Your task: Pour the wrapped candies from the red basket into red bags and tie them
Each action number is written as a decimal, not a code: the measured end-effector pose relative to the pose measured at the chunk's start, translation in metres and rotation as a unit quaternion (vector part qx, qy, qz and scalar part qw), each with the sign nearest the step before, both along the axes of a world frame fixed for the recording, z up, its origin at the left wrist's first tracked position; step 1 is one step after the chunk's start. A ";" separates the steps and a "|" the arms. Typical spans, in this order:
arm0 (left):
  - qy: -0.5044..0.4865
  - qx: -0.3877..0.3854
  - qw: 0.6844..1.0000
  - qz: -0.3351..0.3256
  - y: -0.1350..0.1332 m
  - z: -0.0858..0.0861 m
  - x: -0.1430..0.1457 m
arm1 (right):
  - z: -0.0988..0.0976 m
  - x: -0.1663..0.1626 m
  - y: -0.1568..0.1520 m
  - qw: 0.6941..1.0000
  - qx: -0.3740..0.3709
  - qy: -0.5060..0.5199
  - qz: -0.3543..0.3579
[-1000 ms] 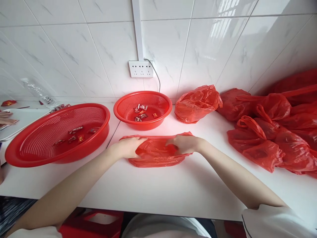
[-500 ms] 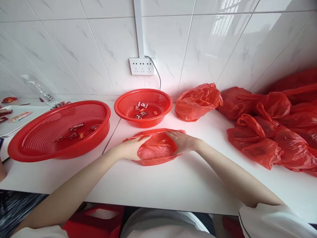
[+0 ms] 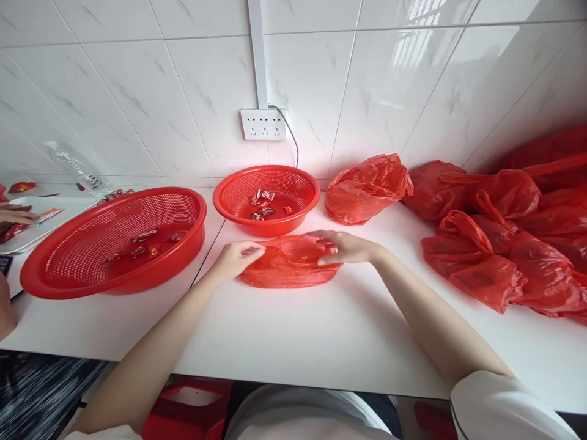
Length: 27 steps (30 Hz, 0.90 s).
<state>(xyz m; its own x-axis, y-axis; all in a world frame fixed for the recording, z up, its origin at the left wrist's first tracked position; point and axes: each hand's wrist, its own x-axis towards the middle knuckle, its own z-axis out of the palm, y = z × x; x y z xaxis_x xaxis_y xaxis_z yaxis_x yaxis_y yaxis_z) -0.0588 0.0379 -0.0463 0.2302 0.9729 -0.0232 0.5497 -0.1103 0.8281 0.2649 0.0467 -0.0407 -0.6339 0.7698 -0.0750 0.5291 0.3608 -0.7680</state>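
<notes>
A red plastic bag (image 3: pixel 288 266) lies on the white counter (image 3: pixel 298 336) right in front of the small red basket (image 3: pixel 238 214). My left hand (image 3: pixel 236 258) pinches the bag's left edge. At the bag's right top edge my right hand (image 3: pixel 348 247) holds the plastic with fingers stretched out. The small basket holds a few wrapped candies (image 3: pixel 262 205). To the left, the large red basket (image 3: pixel 68 269) has several wrapped candies (image 3: pixel 147 241) in it.
A filled red bag (image 3: pixel 364 189) sits behind to the right, and a heap of red bags (image 3: pixel 509 244) fills the right side. Another person's hand (image 3: pixel 16 215) rests on a white tray at far left. A wall socket (image 3: pixel 262 124) is above the small basket.
My hands have lifted from pressing into the bag's mouth to gripping its left and right top edges. The bag has shifted a little toward the small basket and lies flatter.
</notes>
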 end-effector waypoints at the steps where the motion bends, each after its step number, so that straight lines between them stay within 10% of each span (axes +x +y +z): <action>1: -0.026 -0.006 0.998 0.054 0.005 0.002 0.001 | 0.009 0.001 0.001 0.999 0.018 0.043 -0.016; 9: -0.279 -0.336 0.889 0.141 0.044 0.016 0.014 | 0.084 -0.011 -0.014 0.969 0.170 0.179 -0.012; 16: -0.459 -0.248 0.847 0.105 0.030 -0.017 0.028 | 0.086 -0.007 -0.012 0.975 0.197 0.100 0.019; 27: -0.439 -0.167 0.875 0.118 0.011 -0.032 0.046 | 0.053 -0.001 0.012 0.961 0.231 -0.127 -0.082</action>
<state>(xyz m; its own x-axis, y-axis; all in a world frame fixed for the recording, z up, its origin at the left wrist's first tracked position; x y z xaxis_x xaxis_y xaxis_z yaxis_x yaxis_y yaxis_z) -0.0132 0.0486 -0.0779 0.0967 0.9682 -0.2307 -0.3392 0.2499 0.9069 0.2636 0.0589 0.0124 -0.5078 0.8460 0.1624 0.7570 0.5282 -0.3848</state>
